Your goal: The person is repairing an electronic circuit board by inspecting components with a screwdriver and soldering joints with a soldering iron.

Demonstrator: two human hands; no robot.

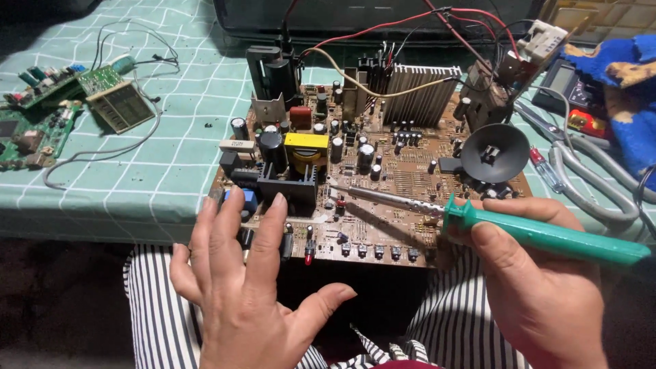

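**Iron tip down on board, left hand flat at near edge**

Right hand (pixel 540 287) closed round the green handle of a soldering iron (pixel 547 234), thumb on top, fingers wrapped beneath. Handle runs out to the right past the fist; metal shaft slants up-left from the grip, tip (pixel 333 187) down among small parts near the board's middle, just right of a black block.

Board (pixel 403 171), brown, lies on a green checked cloth (pixel 137 178), near edge overhanging the lap. Yellow transformer (pixel 305 145) and dark capacitors left of centre, finned heatsink (pixel 420 92) at the far side, black suction cup (pixel 494 152) to the right.

Left hand (pixel 246 287) open, holding nothing; fingers spread, tips resting on the board's near-left corner, thumb out below the edge. Well left of the tip.

Small green boards (pixel 41 116) far left on cloth. Pliers (pixel 588 171) right of the board.
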